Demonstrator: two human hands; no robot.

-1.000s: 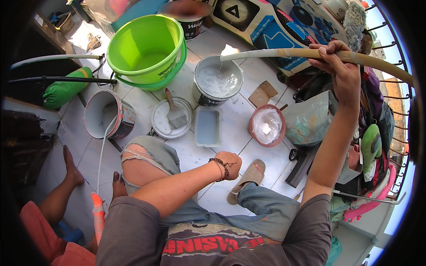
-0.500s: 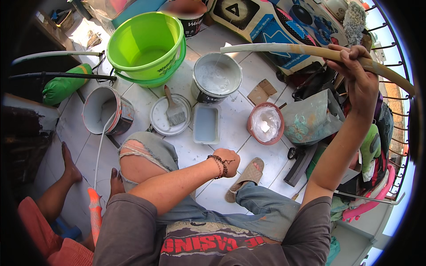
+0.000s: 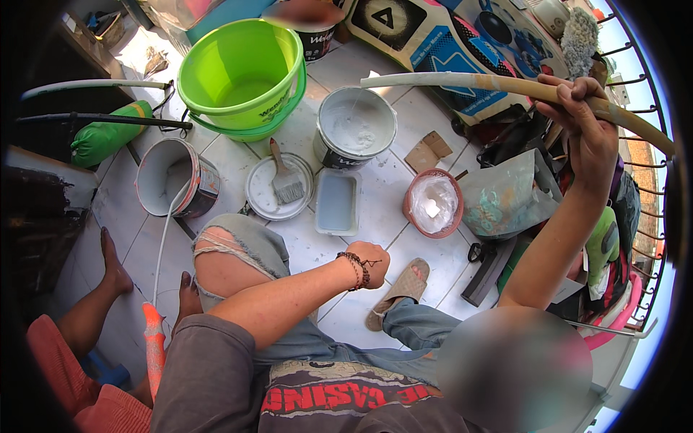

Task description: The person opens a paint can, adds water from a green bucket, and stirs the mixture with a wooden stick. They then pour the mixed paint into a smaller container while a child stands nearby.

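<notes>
My right hand point(image 3: 583, 108) is raised at the far right, its fingers closed round a long tan pole point(image 3: 505, 82). The pole's left end is whitish and reaches over the rim of a white-lined paint bucket point(image 3: 356, 124). My left hand point(image 3: 372, 265) is a closed fist in the middle, with a dark beaded bracelet on the wrist; nothing shows in it. Ahead of it lie a rectangular tray of greyish liquid point(image 3: 336, 202) and a round white lid point(image 3: 261, 189) with a wide paintbrush point(image 3: 288, 186) on it. A reddish pot lined with white plastic point(image 3: 433, 202) stands nearby.
A green bucket point(image 3: 238, 79) stands at the back left, near an open paint pail point(image 3: 164, 177). Bags and a grey plastic sack point(image 3: 505, 191) crowd the right, before a metal railing point(image 3: 650, 162). Another person's bare foot point(image 3: 115, 267) is at left. A blurred patch covers the lower right.
Both hands keep their positions, the right still round the pole. The view shifts very slightly, and a blurred patch now covers my right sleeve.
</notes>
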